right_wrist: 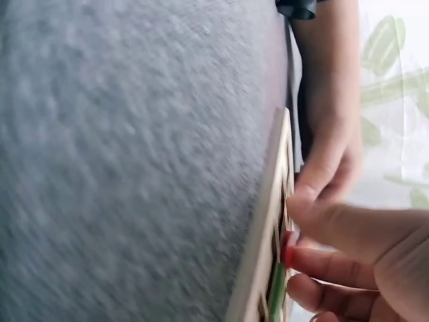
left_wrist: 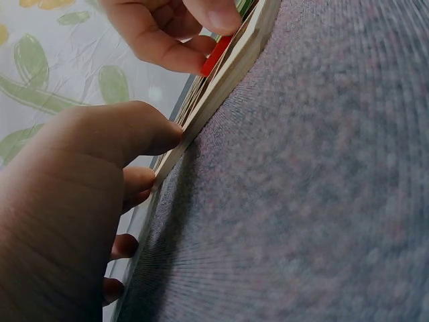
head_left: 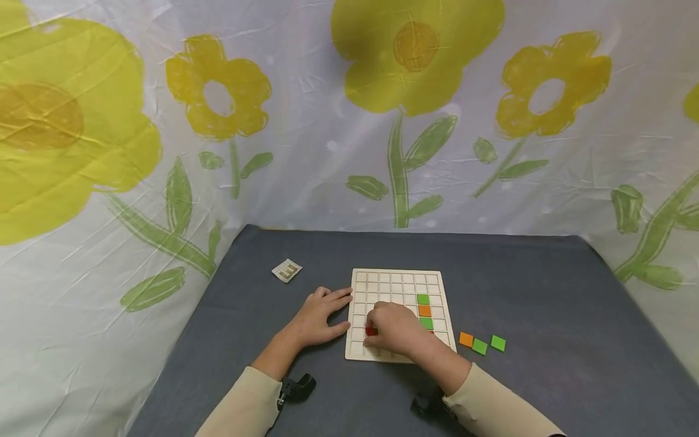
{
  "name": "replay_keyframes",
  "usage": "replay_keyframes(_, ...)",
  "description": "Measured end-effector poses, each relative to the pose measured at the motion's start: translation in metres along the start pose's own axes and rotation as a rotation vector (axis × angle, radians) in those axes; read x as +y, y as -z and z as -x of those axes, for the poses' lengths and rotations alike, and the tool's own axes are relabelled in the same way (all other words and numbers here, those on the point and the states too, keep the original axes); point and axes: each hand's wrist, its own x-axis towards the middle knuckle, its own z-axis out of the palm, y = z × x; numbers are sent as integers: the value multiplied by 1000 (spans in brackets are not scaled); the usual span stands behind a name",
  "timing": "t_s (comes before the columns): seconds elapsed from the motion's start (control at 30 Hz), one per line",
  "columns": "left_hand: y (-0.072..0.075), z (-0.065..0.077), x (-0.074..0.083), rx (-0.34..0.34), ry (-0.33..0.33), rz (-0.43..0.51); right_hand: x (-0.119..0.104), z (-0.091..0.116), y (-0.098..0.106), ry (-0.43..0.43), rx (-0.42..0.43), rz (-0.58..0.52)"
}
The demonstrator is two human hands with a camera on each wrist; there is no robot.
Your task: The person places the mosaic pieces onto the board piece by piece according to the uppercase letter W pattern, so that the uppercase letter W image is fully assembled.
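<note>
A pale wooden grid board lies on the dark cloth. My left hand rests at its left side, thumb and fingertips against the edge and fingers spread. Over the lower left cells my right hand pinches a red square tile, which the left wrist view shows tilted at the board's surface. Green tile, orange tile and another green tile sit in a column on the board's right part. A sliver of red shows below them; my right hand and forearm hide other cells.
Right of the board lie a loose orange tile and two green tiles. A small card with a grid pattern lies at the back left. Behind the dark table cloth hangs a flower-printed curtain.
</note>
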Motion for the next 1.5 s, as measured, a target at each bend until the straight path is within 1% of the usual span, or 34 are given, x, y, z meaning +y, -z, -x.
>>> replay_keyframes(0.17,-2,-1,-1,-14,7,-6,-1,3,-2,11,29,21)
replay_keyframes(0.27,-2,-1,-1,-17,10,-10,0,5,-2,45,54,33)
replay_keyframes(0.43,-2,-1,-2,-10,12,-17,-3,6,-2,83,95,146)
replay_keyframes(0.53,-2,-1,-2,-4,12,-21,-6,5,-2,62,101,220)
replay_keyframes(0.67,-3,-1,-2,-5,3,-11,-8,6,-3,37,100,281)
replay_keyframes(0.77,-3,-1,-1,-3,-1,-4,-5,8,-1,48,93,244)
replay_keyframes(0.83,-3,-1,-1,1,2,0,0,13,5,46,86,177)
replay_keyframes(0.93,-1,0,0,6,0,2,14,26,16,13,86,71)
replay_keyframes(1.03,-1,1,-1,7,2,-6,31,45,29,-55,84,26)
replay_keyframes(1.2,-1,1,-1,11,8,-1,59,80,46,-191,75,19)
replay_keyframes(1.3,-2,0,-1,14,1,9,75,99,52,-247,65,30)
replay_keyframes(1.4,-2,0,-1,10,1,11,90,116,53,-289,37,29)
replay_keyframes(1.5,-3,-1,-1,5,6,18,100,127,52,-349,-2,24)
